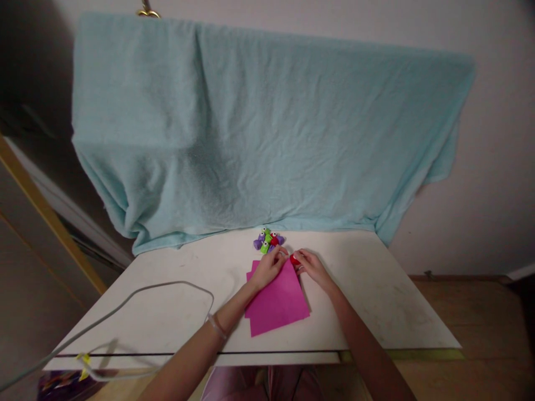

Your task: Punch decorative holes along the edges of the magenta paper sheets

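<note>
My right hand is closed, its fingertips pinching a small red piece at the top right corner of the pink sheets. Beside it, my left hand has its fingers curled at the same corner, thumb and forefinger pinching the upper edge. The sheets look like paper or thin foam, stacked slightly out of line on the white table. Just beyond my left fingers lies a small heap of purple, green and red pieces with googly eyes. How the red piece meets the sheets is partly hidden by my fingers.
A light blue cloth hangs behind the white table, reaching its back edge. A grey cable loops across the left side and over the front edge, where a yellow tie shows. Wooden flooring lies to the right.
</note>
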Action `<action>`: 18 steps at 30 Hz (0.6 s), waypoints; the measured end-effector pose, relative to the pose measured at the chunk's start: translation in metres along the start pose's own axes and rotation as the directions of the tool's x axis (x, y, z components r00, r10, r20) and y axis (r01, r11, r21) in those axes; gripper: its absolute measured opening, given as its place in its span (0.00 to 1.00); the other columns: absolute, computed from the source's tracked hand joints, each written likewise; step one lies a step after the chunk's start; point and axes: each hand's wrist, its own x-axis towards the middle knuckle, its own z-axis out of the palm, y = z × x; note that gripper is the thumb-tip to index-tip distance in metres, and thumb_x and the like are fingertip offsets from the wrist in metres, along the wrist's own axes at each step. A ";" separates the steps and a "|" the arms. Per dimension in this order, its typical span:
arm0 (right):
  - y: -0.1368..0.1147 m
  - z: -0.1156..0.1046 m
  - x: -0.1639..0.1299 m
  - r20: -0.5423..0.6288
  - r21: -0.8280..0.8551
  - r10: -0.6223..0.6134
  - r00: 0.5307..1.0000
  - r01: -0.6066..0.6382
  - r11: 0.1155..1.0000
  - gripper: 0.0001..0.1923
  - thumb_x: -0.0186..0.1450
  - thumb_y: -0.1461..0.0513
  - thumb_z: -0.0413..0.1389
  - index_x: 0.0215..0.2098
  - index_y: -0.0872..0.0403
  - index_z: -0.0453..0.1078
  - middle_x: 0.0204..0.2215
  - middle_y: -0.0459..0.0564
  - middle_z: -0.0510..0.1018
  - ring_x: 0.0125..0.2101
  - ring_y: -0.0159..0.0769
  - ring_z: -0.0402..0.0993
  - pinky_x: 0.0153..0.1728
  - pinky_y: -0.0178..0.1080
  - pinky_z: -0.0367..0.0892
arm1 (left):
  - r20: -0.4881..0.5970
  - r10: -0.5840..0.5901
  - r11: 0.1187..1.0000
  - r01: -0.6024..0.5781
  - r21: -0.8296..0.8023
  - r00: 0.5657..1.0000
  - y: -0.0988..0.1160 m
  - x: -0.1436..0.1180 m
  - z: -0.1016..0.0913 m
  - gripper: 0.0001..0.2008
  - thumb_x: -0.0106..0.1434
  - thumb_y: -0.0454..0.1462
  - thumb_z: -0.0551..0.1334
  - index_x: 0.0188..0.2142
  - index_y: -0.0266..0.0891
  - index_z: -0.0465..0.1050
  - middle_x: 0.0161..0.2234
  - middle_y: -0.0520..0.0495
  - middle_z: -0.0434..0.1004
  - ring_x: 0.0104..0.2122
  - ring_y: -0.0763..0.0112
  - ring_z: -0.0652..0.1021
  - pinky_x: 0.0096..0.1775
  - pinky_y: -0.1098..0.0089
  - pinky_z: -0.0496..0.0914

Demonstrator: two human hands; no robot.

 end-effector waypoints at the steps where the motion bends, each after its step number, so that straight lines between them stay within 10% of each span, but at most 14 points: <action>1: -0.001 0.000 0.000 0.008 -0.004 -0.003 1.000 0.003 1.000 0.22 0.59 0.45 0.57 0.35 0.54 0.68 0.27 0.46 0.76 0.26 0.35 0.75 0.22 0.33 0.71 | -0.001 0.004 1.000 -0.004 0.001 1.000 0.000 0.000 0.000 0.13 0.67 0.45 0.52 0.40 0.38 0.67 0.21 0.55 0.62 0.23 0.73 0.65 0.28 0.73 0.59; 18: 0.002 -0.009 0.000 0.156 0.006 0.034 0.987 -0.035 0.999 0.22 0.54 0.49 0.63 0.38 0.56 0.71 0.27 0.47 0.77 0.24 0.33 0.74 0.27 0.36 0.73 | 0.036 0.056 0.997 -0.058 0.060 0.998 -0.004 -0.001 -0.002 0.12 0.68 0.44 0.50 0.42 0.39 0.66 0.21 0.55 0.61 0.23 0.72 0.65 0.28 0.73 0.57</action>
